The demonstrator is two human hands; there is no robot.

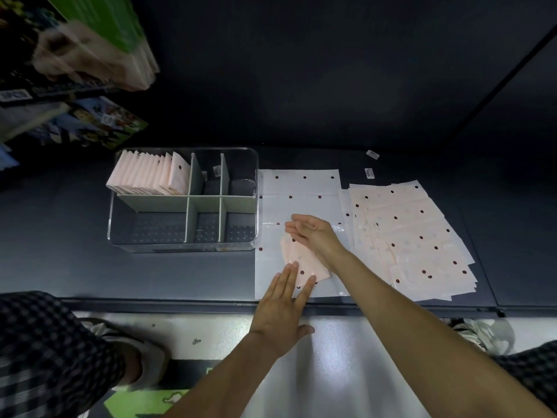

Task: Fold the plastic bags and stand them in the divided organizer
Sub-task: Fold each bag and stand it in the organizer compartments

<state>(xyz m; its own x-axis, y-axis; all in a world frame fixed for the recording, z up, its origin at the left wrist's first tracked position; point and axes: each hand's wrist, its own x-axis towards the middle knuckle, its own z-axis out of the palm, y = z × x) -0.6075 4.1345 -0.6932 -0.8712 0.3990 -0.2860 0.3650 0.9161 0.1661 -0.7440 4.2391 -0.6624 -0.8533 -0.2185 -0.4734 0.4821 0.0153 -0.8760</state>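
Note:
A folded pink dotted plastic bag (pixel 304 260) lies on a flat white dotted sheet (pixel 301 188) on the dark shelf. My left hand (pixel 283 309) presses its straight fingertips on the bag's near edge. My right hand (pixel 313 233) lies flat, fingers straight, across the bag's far end. The clear divided organizer (pixel 184 245) stands to the left. Its back-left compartment holds several folded pink bags (pixel 147 175) standing upright. The other compartments hold no bags. A fanned stack of flat pink dotted bags (pixel 413 236) lies to the right.
The shelf's front edge (pixel 180 306) runs just below the hands, with pale floor beneath it. Packaged goods (pixel 90 122) hang at the upper left. Two small label tags (pixel 370 172) lie behind the stack. Checked trousers and shoes show at the bottom corners.

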